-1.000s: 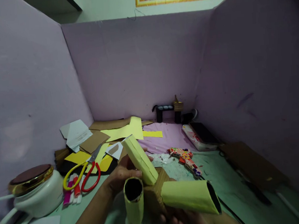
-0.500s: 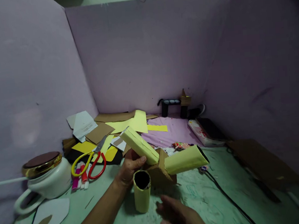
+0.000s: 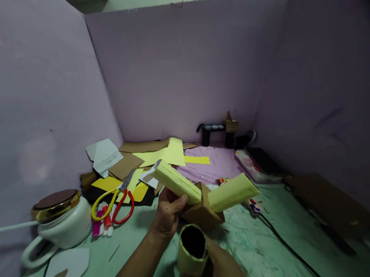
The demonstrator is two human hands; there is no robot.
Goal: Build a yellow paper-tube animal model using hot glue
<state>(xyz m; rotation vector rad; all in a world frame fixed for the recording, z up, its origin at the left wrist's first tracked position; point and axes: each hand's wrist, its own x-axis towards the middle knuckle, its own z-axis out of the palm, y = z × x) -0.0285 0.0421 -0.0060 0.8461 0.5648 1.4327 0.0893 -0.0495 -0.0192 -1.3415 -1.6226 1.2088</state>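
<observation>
My left hand grips a craft piece made of a brown cardboard box with yellow paper parts on it. Its thumb presses a flat yellow bar that slants up to the left, and a yellow paper tube sticks out to the right. In front of this piece, my right hand wraps round a separate yellow paper tube, whose dark hollow end tilts up toward me. Part of the right hand is cut off by the bottom edge.
Scissors with yellow and red handles lie over markers and paper scraps at left. Nearby stands a white lidded mug. A black cable crosses the right side; a brown board lies beyond it.
My right hand has reached the standing yellow tube and closed round it, bringing it nearer and tilting it. My left hand still holds the box piece, which has turned slightly.
</observation>
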